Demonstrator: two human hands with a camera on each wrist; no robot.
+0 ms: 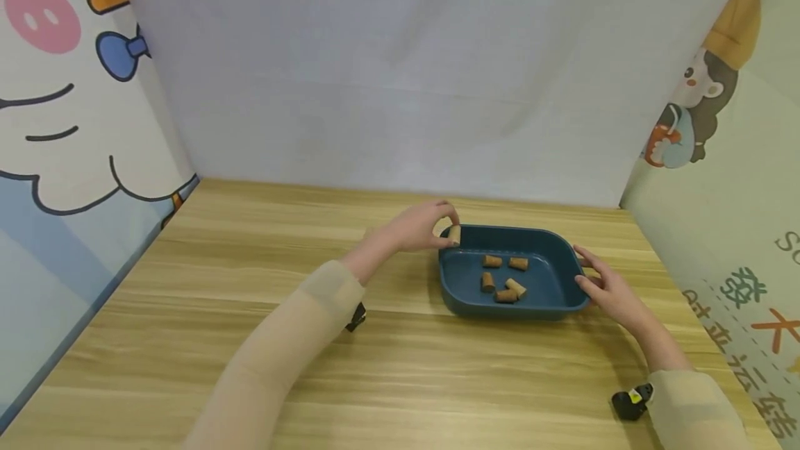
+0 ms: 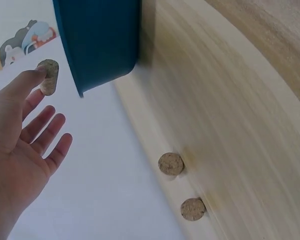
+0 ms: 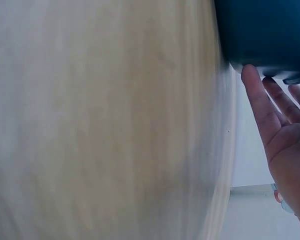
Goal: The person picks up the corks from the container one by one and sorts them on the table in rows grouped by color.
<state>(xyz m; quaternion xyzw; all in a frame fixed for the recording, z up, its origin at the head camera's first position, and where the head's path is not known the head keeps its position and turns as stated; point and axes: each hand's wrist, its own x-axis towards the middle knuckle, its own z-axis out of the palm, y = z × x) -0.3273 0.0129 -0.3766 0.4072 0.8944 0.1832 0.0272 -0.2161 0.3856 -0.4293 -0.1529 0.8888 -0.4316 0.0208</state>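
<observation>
My left hand [image 1: 420, 226] pinches a cork [image 1: 455, 235] between thumb and index finger, at the left rim of a dark blue rectangular dish [image 1: 512, 311]. In the left wrist view this cork [image 2: 50, 77] shows beside the dish, with the other fingers spread loosely. Several brown and tan corks [image 1: 487, 282] lie on the dish floor, most on their sides. At the dish's right end is my right hand [image 1: 615, 290]. Its fairly straight fingers [image 3: 259, 100] touch the outer end of the dish in the right wrist view.
Two more corks, one nearer [image 2: 192, 209] and one farther [image 2: 170, 164], are on the wooden table [image 1: 387, 380] in the left wrist view. A white cloth [image 1: 387, 89] hangs behind the table. Printed panels [image 1: 719, 228] flank it.
</observation>
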